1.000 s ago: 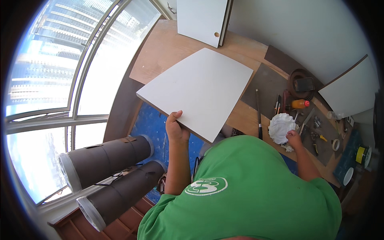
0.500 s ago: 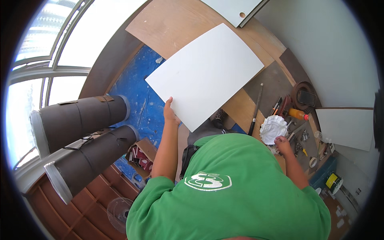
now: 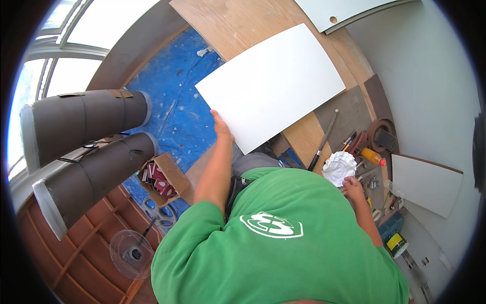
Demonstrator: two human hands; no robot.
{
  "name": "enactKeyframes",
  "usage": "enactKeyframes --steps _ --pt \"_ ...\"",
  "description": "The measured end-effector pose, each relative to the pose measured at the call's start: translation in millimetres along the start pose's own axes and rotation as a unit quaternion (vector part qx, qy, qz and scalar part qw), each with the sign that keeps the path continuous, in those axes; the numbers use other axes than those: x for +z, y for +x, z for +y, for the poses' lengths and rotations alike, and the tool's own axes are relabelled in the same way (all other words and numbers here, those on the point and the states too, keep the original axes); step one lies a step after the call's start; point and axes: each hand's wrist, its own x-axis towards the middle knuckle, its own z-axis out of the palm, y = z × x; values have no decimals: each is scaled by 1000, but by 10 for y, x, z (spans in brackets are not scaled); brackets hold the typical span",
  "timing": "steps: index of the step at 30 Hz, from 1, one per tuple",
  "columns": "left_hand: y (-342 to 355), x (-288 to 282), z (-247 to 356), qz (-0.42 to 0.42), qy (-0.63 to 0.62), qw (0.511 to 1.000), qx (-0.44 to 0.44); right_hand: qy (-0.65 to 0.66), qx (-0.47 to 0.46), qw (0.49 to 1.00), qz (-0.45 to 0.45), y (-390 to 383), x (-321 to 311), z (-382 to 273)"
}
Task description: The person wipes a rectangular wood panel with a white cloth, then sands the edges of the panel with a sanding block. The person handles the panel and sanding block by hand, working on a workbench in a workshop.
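A white rectangular panel point(image 3: 276, 83) slants across the middle of the view, over the edge of the wooden bench. My left hand point(image 3: 221, 126) grips its lower left edge, with the thumb on the upper face and the other fingers hidden beneath. At the right, a crumpled white cloth point(image 3: 339, 168) lies by the tools at the bench edge. My right hand point(image 3: 353, 188) is at the cloth's near edge, its curled fingers seeming to pinch it. Beyond the cloth lies a long dark-handled tool point(image 3: 324, 139).
Tools, an orange bottle point(image 3: 373, 156) and a brown tape roll point(image 3: 380, 134) crowd the bench's right side. Two large dark rolls point(image 3: 86, 116) stand at the left, above a blue floor sheet point(image 3: 174, 111). A cardboard box point(image 3: 169, 175) and a fan point(image 3: 132, 254) sit lower left.
My view has turned, so the rolls sit further left and the box and fan show more fully. The left hand keeps the panel; the right hand stays by the cloth.
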Motion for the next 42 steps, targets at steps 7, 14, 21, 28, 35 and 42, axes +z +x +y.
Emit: enactKeyframes --steps 7,14,21,28,35,42 --pt "120 181 -126 -27 2 1000 -8 -48 1 999 -8 -66 108 29" --pt "151 193 -413 -7 36 999 -17 -5 -10 999 -32 -119 249 -53" --pt "-37 7 -17 -9 206 978 -6 -16 19 999 -24 -183 383 100" --pt "-102 -181 -74 -40 276 960 -33 4 42 999 -16 -169 418 270" --pt "-272 -455 -325 -114 412 904 20 -9 23 999 -29 -153 404 102" --pt "-510 -647 -506 -189 550 810 66 -44 0 998 -49 -91 359 12"
